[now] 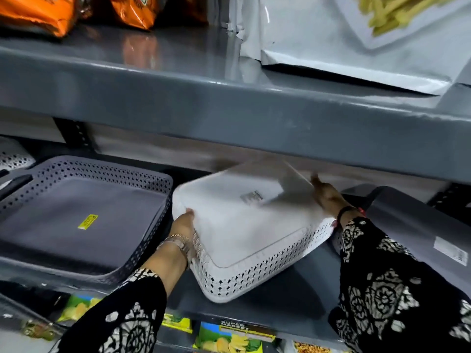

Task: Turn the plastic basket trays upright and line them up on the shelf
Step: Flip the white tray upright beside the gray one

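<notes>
A white plastic basket tray (244, 233) lies upside down and tilted on the grey shelf (293, 296), its flat bottom with a label facing up. My left hand (182, 225) grips its left edge. My right hand (328, 197) holds its far right edge. The tray is blurred by motion. To its left an upright grey basket tray (84, 212) with a yellow sticker sits on the same shelf. At the right a dark grey tray (413, 220) lies upside down, partly hidden behind my right sleeve.
The shelf above (229, 108) hangs low over the trays and carries orange snack bags (46, 14) and a white bag (356, 42). Another perforated tray (12, 156) shows at the far left. Snack packs (224, 340) fill the shelf below.
</notes>
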